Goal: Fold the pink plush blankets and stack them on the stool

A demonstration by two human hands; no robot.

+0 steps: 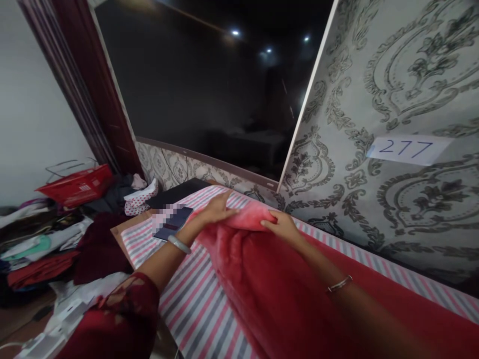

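Observation:
A thick red plush cloth (262, 269) lies along a table covered with a pink, grey and white striped cloth (194, 304). Whether it is a blanket or a garment I cannot tell. Its far end shows a paler, pinkish side that is turned up. My left hand (217, 210) rests at the left of this pale part, fingers stretched out and thumb apart. On the right, my right hand (283, 227) pinches the edge of the same pale part between thumb and fingers. Some fingertips are hidden in the pile.
A dark blue flat item (175, 223), partly pixelated, lies left of my left hand. Behind it is a black flat object (179, 192). Clothes (41, 244) and a red bag (77, 184) are heaped at left. A large dark screen (209, 94) hangs behind the table.

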